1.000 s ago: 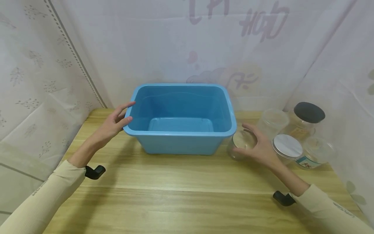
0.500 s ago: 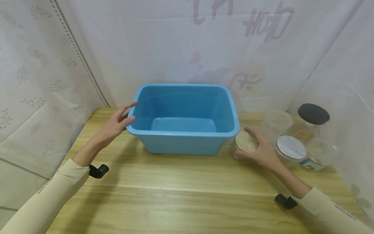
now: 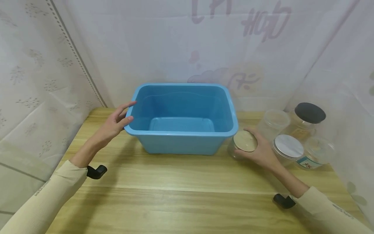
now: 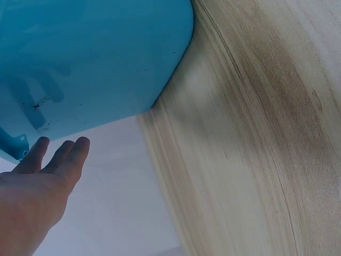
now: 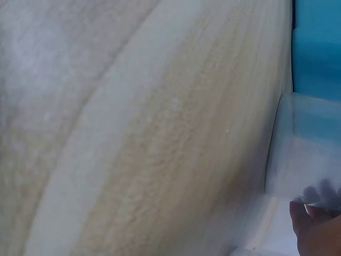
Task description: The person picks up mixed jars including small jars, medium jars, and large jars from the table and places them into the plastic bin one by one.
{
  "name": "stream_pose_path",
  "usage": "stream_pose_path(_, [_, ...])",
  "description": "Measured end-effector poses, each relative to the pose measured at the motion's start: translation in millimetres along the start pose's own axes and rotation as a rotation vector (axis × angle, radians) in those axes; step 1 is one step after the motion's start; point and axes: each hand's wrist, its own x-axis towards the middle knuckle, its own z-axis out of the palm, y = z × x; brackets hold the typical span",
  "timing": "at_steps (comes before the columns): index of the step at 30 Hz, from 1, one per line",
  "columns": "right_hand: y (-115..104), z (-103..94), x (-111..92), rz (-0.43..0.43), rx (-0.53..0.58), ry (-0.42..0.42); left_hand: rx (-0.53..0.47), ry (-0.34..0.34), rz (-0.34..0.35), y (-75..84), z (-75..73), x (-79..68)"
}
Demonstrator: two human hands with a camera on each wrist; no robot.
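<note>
A blue plastic tub [image 3: 181, 143] stands upright on the wooden table. At its left rim is my left hand [image 3: 112, 125], with thumb and index finger touching the edge. The left wrist view shows straight fingers [image 4: 74, 160] beside the tub's outer wall. My right hand [image 3: 263, 152] holds a clear jar with a round cream-coloured top [image 3: 245, 140], its thumb in front and fingers behind. This jar stands on the table, close to the tub's right end. In the right wrist view fingertips lie against the clear jar [image 5: 303, 149], and most of that hand is cut off.
Right of my right hand several jars stand close together: one with a black lid [image 3: 309, 112], one with a white lid [image 3: 288, 146], a clear one [image 3: 274, 122] and a labelled one [image 3: 309, 162]. A pale printed cloth [image 3: 163, 42] hangs behind the table [image 3: 181, 201].
My right thumb and fingers have drawn in slightly round the jar, whose top now shows plain cream. The tub, my left hand and the other jars look unmoved; the head view shifts slightly.
</note>
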Motion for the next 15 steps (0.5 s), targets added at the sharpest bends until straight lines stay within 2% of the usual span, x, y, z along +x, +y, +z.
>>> stream_pose_path(5, [-1.6,1.2,1.6,0.005,0.026,-0.009,0.017,0.007,-0.009,1.4,-1.7,-1.0])
stream_pose_path(15, [-6.8,-1.4,-0.3,0.030,0.067,-0.014,-0.012,-0.005,0.004,-0.6,-0.8,-0.5])
